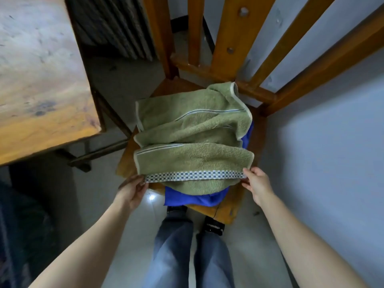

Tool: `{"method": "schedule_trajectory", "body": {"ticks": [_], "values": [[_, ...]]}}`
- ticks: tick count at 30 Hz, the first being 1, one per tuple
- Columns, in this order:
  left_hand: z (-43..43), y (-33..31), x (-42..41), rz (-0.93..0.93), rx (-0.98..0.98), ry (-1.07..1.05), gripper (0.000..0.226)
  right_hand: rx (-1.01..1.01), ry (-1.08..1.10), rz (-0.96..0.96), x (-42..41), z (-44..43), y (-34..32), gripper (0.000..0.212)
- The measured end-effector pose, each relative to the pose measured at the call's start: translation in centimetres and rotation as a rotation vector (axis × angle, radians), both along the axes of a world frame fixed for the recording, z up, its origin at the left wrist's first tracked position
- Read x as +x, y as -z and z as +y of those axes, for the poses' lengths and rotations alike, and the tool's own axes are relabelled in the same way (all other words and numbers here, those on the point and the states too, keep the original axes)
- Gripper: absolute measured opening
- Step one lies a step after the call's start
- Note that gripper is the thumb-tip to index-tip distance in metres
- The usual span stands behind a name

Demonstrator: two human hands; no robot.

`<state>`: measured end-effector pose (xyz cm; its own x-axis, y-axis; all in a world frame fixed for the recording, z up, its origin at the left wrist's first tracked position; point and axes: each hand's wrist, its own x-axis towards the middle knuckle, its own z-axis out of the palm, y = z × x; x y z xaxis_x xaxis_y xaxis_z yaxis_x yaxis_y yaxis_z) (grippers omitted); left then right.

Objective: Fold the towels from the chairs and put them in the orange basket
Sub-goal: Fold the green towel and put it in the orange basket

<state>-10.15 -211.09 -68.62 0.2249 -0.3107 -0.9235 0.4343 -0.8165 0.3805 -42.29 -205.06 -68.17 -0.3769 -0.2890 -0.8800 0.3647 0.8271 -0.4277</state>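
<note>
A green towel (pixel 193 138) with a blue-and-white checked band lies crumpled in loose folds on the seat of a wooden chair (pixel 226 210). Under it lies a blue towel (pixel 195 199), showing at the seat's near edge and at the right side. My left hand (pixel 131 191) pinches the left end of the checked band. My right hand (pixel 256 183) pinches the right end of the same band. The band is stretched between the two hands. No orange basket is in view.
The chair's slatted wooden back (pixel 239 44) rises behind the towels. A worn wooden table (pixel 41 80) with dark metal legs stands at the left. A pale wall (pixel 332 152) lies at the right. My legs and dark shoes stand on the tiled floor before the chair.
</note>
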Motion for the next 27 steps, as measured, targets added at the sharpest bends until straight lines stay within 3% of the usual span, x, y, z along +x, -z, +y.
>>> {"method": "schedule_trajectory", "body": {"ticks": [6,16,21,27], "values": [[-0.3,0.6,-1.5,-0.137,0.026,0.315,0.013,0.027,-0.068,-0.056,-0.1,-0.6,-0.2,0.014],[0.0,-1.4,-1.4,-0.224,-0.149,0.446,0.023,0.104,-0.405,-0.099,-0.9,0.8,-1.3,0.025],[-0.5,-3.5,1.0,-0.288,-0.153,0.325,0.02,-0.01,-0.17,-0.113,-1.8,1.9,-3.2,0.018],[-0.9,-6.8,2.1,-0.407,-0.306,0.435,0.015,-0.078,0.147,-0.336,-2.4,2.9,-6.4,0.014]]}}
